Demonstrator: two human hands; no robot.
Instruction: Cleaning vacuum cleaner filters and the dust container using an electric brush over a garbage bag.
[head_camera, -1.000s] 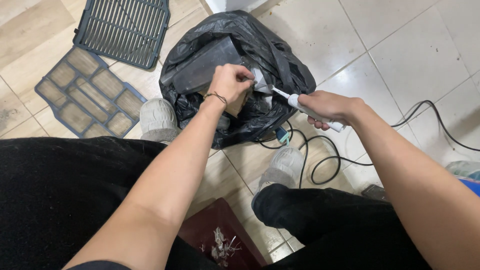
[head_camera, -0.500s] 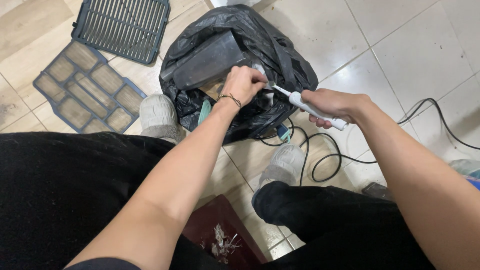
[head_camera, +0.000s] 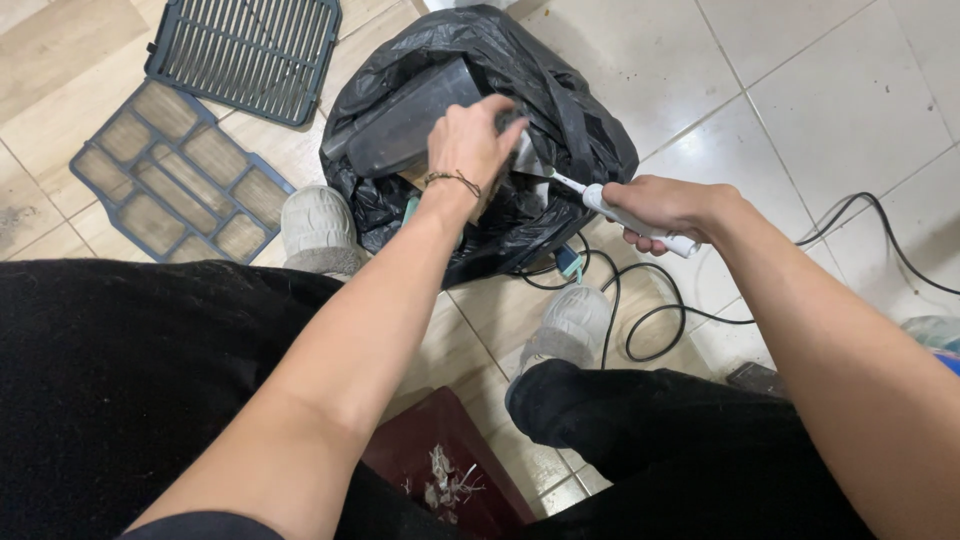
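left hand (head_camera: 470, 140) sits upper centre of frame, fingers curled over the edge of a dark grey plastic bin-shaped container (head_camera: 405, 118) that lies tilted inside an open crumpled black plastic rubbish bag (head_camera: 570, 120); grip looks closed on its rim, fingertips partly hidden. right hand (head_camera: 665, 205), right of centre, is wrapped tight around a slim white plastic electric brush handle (head_camera: 640, 225), its thin neck pointing left into the bag, tip just beside the left hand. bag rests on pale tiled floor (head_camera: 840, 110). upper left: a dark blue slatted plastic grille (head_camera: 245, 55) and, below it, a blue-framed dusty mesh filter panel (head_camera: 175, 180), both flat on the floor. a black cable (head_camera: 650, 320) loops near two grey slippers (head_camera: 315, 230). dark red stool edge (head_camera: 440, 470) at the bottom.
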